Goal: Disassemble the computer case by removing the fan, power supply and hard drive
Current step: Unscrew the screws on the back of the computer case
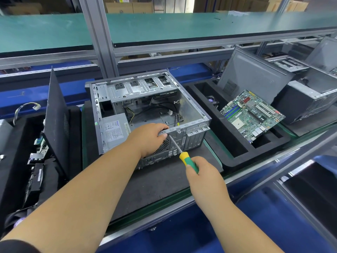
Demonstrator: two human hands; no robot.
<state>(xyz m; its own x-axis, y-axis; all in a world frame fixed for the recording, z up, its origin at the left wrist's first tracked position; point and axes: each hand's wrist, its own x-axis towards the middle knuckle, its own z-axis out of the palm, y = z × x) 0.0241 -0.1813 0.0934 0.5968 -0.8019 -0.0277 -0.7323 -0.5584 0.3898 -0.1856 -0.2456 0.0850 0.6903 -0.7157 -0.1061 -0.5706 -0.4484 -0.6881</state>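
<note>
The open computer case (145, 114), at the bench's centre, is steadied by the left hand (147, 138) gripping its near rim, so the screwdriver (182, 152), clasped by the right hand (202, 174), can be driven against the rear panel.

One open computer case (145, 110), one screwdriver (184, 154), one loose motherboard (252, 115), two hands.

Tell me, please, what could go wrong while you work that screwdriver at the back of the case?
The screwdriver tip sits right beside the left hand gripping the case rim, so a slip could jab the fingers. A freed screw might drop among the loose cables inside. The rim's sheet-metal edge could also cut that hand.
</note>
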